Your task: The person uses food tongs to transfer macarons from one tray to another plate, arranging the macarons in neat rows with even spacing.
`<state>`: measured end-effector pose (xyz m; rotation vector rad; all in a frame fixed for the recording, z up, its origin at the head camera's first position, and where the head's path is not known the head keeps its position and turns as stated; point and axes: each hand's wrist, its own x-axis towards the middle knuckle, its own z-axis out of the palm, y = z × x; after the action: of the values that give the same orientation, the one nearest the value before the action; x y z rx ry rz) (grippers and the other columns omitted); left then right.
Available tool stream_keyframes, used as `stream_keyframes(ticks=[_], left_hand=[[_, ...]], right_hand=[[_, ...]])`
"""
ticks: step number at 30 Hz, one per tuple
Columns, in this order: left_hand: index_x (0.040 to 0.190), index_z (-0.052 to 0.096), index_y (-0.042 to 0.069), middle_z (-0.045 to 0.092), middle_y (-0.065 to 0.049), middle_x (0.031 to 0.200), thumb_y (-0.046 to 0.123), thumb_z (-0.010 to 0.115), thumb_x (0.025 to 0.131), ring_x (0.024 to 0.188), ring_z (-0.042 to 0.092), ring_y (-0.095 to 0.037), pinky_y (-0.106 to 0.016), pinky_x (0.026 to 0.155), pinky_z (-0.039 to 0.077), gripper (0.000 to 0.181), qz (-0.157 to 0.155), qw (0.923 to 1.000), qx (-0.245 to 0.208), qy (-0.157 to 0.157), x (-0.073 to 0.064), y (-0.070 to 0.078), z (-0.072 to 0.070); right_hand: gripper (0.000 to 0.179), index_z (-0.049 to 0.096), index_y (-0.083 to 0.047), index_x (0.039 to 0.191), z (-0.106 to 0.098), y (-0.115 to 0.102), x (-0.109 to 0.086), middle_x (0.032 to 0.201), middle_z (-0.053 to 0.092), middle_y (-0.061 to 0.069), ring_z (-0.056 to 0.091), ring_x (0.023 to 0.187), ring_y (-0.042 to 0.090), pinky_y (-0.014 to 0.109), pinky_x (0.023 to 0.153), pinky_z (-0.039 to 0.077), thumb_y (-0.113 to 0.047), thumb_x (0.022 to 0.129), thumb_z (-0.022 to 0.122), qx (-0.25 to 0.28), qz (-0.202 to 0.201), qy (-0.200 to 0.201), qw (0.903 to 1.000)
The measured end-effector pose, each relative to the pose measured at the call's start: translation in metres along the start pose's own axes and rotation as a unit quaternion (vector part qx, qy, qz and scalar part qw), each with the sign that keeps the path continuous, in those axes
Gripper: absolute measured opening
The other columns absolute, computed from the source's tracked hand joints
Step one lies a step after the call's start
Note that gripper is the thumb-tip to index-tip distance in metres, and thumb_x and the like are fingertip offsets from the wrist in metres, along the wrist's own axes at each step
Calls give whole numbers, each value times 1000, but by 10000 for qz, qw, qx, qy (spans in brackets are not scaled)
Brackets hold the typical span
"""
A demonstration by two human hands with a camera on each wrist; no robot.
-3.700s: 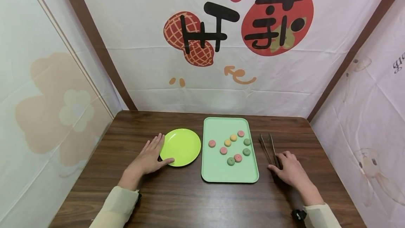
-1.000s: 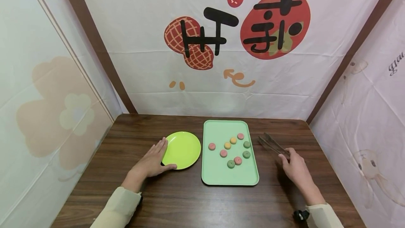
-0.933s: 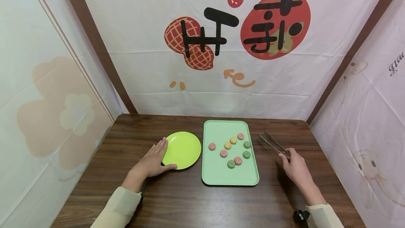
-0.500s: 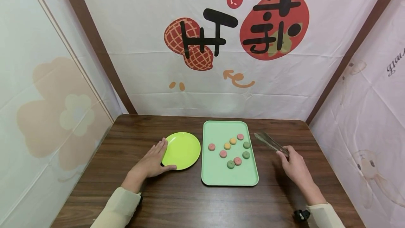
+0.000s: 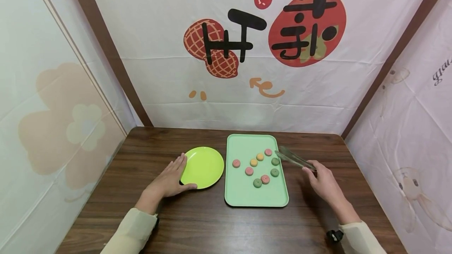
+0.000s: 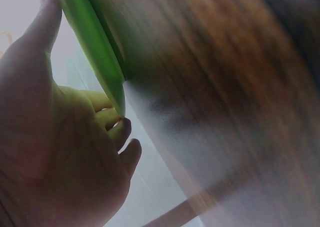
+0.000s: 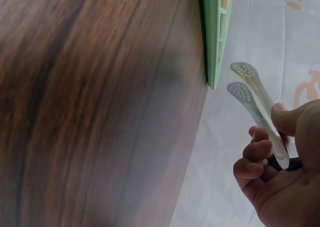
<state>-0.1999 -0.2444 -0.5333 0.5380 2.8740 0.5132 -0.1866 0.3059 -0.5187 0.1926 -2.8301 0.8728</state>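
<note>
Left hand (image 5: 168, 179) spread at the plate's (image 5: 203, 167) left rim; right hand (image 5: 325, 182) pinches the tongs (image 7: 260, 119), best lowered to the tray (image 5: 247, 195), tips parted.

Dark wood-grain table (image 5: 197, 222); white printed backdrop (image 5: 159, 77); brown corner strips (image 5: 106, 42); pale flower (image 5: 63, 124) on left wall (image 5: 21, 34)

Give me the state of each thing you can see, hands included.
Cookies: nine lying flat, none gripped
Tray: flat, bearing all nine
Plate: right side up, bare
Tongs: tips apart, gripping nothing
Left hand: spread, touching the plate's rim
Right hand: holding the tongs
</note>
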Motion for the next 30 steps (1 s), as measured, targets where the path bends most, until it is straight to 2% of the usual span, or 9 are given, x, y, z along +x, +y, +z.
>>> stream_keyframes(ticks=[7, 17, 25, 30], left_hand=[[167, 13, -11, 11, -30, 176, 73, 71, 92, 163, 16, -45, -60, 132, 18, 127, -9, 10000, -29, 7, 0, -2, 0], [167, 12, -11, 9, -29, 176, 75, 72, 90, 163, 16, -45, -59, 133, 17, 130, -62, 10000, -10, -59, -1, -1, -2], [166, 14, -13, 11, -31, 175, 73, 73, 91, 162, 17, -47, -60, 133, 18, 128, 1, 10000, -51, -40, -3, 2, -5], [166, 14, -12, 12, -31, 175, 72, 73, 91, 163, 17, -46, -59, 132, 19, 127, -16, 10000, -29, -39, -5, 3, -6]], right_hand=[[34, 69, 6, 129, 8, -7, 10, 111, 74, 22, 70, 93, 35, 55, 78, 58, -19, 106, 72, 5, -402, 283, 9988], [37, 67, 6, 130, 14, -14, 22, 115, 73, 23, 70, 100, 36, 59, 82, 58, -23, 108, 68, -39, -243, -60, 9997], [36, 67, 6, 131, 16, -18, 28, 106, 72, 17, 61, 82, 23, 44, 70, 53, -22, 109, 68, 0, -107, -301, 9995], [36, 67, 6, 131, 15, -20, 29, 103, 72, 14, 59, 79, 21, 41, 68, 51, -23, 109, 68, -38, -94, -380, 9992]])
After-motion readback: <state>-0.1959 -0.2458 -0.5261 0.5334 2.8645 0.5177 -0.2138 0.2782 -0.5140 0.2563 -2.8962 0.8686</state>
